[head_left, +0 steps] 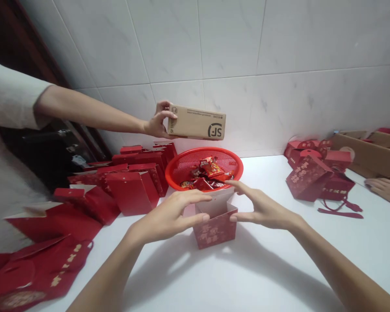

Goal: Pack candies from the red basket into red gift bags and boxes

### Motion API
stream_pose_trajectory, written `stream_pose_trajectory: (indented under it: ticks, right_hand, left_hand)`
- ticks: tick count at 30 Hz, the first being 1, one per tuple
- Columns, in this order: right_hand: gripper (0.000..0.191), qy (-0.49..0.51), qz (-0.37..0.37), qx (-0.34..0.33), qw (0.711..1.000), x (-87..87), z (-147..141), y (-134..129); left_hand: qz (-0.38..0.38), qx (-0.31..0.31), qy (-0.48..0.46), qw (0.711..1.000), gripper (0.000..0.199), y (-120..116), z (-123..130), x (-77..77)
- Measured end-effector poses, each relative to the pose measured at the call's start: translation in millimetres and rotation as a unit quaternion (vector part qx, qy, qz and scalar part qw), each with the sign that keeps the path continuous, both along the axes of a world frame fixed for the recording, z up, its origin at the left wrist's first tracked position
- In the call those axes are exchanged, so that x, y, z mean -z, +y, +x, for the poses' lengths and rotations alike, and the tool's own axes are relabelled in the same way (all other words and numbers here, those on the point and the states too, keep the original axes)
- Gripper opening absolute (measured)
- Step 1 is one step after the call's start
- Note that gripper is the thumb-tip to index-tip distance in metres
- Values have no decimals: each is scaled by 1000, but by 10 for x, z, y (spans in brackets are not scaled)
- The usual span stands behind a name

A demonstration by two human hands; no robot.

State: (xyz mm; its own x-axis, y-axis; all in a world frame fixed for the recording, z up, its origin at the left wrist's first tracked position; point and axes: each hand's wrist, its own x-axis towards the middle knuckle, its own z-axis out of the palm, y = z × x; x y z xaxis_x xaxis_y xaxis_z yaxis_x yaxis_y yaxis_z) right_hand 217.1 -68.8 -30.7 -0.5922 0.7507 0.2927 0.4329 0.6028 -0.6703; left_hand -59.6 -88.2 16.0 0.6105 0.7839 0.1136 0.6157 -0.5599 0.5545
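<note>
**Red box [216, 232] stands open between two parted grips**

The red box sits upright on the tabletop [188, 286], directly between the left grip [165, 219] and the right grip [269, 208]. Its top is open, with a pale inside and a flap standing at the back; faint lettering marks its front.

Both grips are spread, thumbs well apart from fingers, and neither is closed around anything. Each thumb tip is at a side of the box near its upper edge; whether either one presses on it, I cannot tell.

Just beyond the grips is a red mesh basket [185, 164] with small wrapped packets [211, 168] in it. Above and behind the basket, another person's hand [157, 121], reaching in from the left grip's side, holds up a brown cardboard box [195, 123] by one end.

Outward from the left grip stand rows of red bags [131, 195], several open at the top. Nearer, beyond the left forearm, lies a red bag with gold characters [52, 268].

Well out from the right grip is a cluster of folded red boxes [310, 175]. Past them are a cardboard carton [360, 154] and a second hand [388, 190], resting just beside it.
</note>
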Motion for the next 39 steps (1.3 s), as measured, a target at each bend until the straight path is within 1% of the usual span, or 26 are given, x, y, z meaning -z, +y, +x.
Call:
stream_pose_trajectory:
  ticks: [3,5,10,12,14,16,20,23,25,27,29,30,31,32,34,36,38,39]
  right_hand:
    - [63,56,-17,-10,998,175,-47,-36]
    - [54,96,-12,0,995,249,-83,-55]
    - [39,151,3,30,988,336,-148,-95]
    - [37,157,11,39,987,358,-155,-114]
    - [39,162,18,49,985,378,-154,-134]
    - [42,168,20,57,984,395,-151,-153]
    - [44,196,4,65,978,430,-152,-172]
    - [39,232,-7,80,969,459,-146,-165]
    - [31,247,-18,97,964,471,-133,-156]
    - [24,251,-25,109,962,472,-117,-148]
    - [25,248,-30,116,961,464,-105,-145]
    - [26,247,-30,121,961,458,-102,-145]
    - [27,246,-30,126,960,452,-100,-145]
    - [28,246,-29,131,960,447,-100,-146]
    - [29,247,-26,135,959,439,-102,-146]
    - [30,247,-28,134,959,434,-104,-147]
    - [29,247,-29,132,960,431,-104,-148]
    - [29,247,-29,132,959,430,-104,-148]
  left_hand:
    - [19,9,12,1000,45,-17,2,-1]
    - [27,14,21,999,44,-21,-9,-5]
    - [26,36,29,999,46,-15,-62,-32]
    - [27,60,17,998,45,2,-69,-32]
    - [30,84,-5,996,39,31,-55,-10]
    - [33,94,-30,995,34,66,-16,40]
    - [57,74,-67,993,32,118,125,227]
    - [92,55,-99,989,42,120,242,388]
    - [90,44,-104,990,51,116,287,439]
    - [63,40,-88,993,56,125,277,404]
    - [39,37,-73,996,53,153,196,283]
    - [31,29,-70,997,47,173,128,201]
    - [32,11,-71,997,40,195,45,116]
    - [37,-17,-67,997,37,216,-49,34]
    - [22,-74,-19,997,42,259,-249,-88]
    - [-41,-103,84,990,44,303,-430,-122]
    - [-113,-118,189,968,39,361,-555,-67]
    - [-139,-138,224,955,34,398,-592,-14]
